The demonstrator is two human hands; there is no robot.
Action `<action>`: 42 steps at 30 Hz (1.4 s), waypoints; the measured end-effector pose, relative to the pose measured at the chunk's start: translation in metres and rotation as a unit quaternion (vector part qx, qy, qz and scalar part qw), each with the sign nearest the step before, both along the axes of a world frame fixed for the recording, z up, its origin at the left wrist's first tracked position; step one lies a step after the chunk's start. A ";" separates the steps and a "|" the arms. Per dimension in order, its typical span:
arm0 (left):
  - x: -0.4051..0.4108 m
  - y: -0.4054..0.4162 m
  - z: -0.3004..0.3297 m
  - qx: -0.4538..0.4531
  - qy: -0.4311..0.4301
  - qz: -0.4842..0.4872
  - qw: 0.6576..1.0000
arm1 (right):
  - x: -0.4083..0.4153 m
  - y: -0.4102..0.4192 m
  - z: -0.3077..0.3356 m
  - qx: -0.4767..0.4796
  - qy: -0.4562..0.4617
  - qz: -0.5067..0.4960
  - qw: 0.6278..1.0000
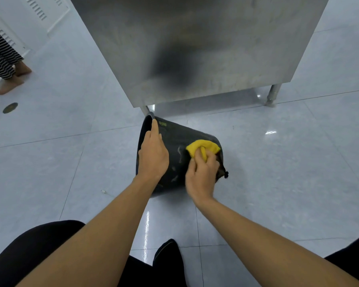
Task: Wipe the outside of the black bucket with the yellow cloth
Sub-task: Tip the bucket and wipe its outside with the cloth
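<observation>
The black bucket (179, 139) lies tipped on its side on the tiled floor, its rim to the left and its base to the right. My left hand (153, 156) rests over the rim end, fingers along the edge, holding the bucket. My right hand (202, 175) presses a bunched yellow cloth (202, 147) against the bucket's outer wall near the base. Pale smears show on the wall between my hands. The lower side of the bucket is hidden by my hands.
A stainless steel cabinet (195, 48) on legs stands just behind the bucket, one leg (148, 111) touching the rim. Another person's bare feet (13, 79) stand at the far left. A round floor drain (10, 107) is at left. My knees fill the bottom edge.
</observation>
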State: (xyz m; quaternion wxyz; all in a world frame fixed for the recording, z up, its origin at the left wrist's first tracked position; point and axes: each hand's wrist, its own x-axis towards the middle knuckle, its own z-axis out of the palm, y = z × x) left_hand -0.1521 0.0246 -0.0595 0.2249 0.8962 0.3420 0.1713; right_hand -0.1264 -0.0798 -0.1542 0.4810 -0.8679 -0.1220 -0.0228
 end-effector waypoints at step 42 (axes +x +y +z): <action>0.007 -0.014 0.027 -0.189 -0.040 0.060 0.979 | -0.014 -0.003 0.007 0.018 0.018 0.004 1.000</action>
